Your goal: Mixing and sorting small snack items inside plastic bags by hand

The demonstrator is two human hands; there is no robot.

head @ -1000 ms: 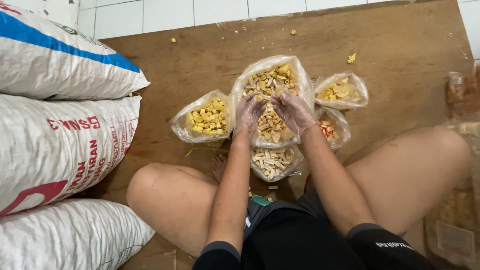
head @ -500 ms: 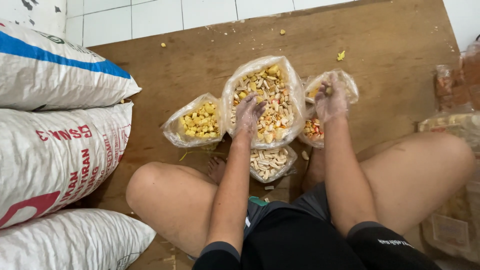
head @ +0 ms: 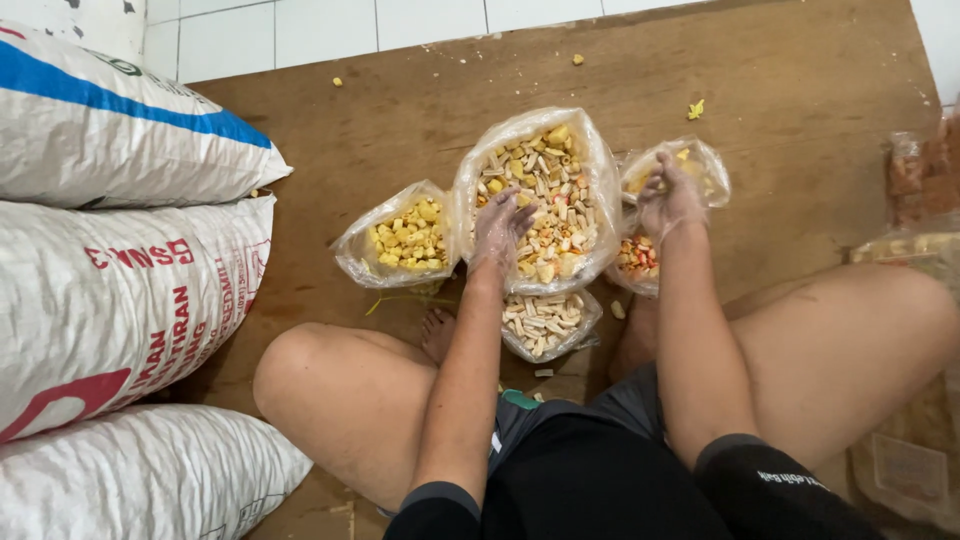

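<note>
Left hand (head: 503, 228), gloved, fingers loosely curled, rests in the big mixed-snack bag (head: 535, 195) straight ahead; grip unclear. Right hand (head: 668, 198), gloved, half-open, sits over the small yellow-snack bag (head: 700, 165) to the right, just beside the big bag; contents unclear.

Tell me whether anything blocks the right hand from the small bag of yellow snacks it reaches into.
Nothing visible does. The right hand is already at the open mouth of the small bag of yellow snacks; only its thin clear glove covers the fingers.
</note>
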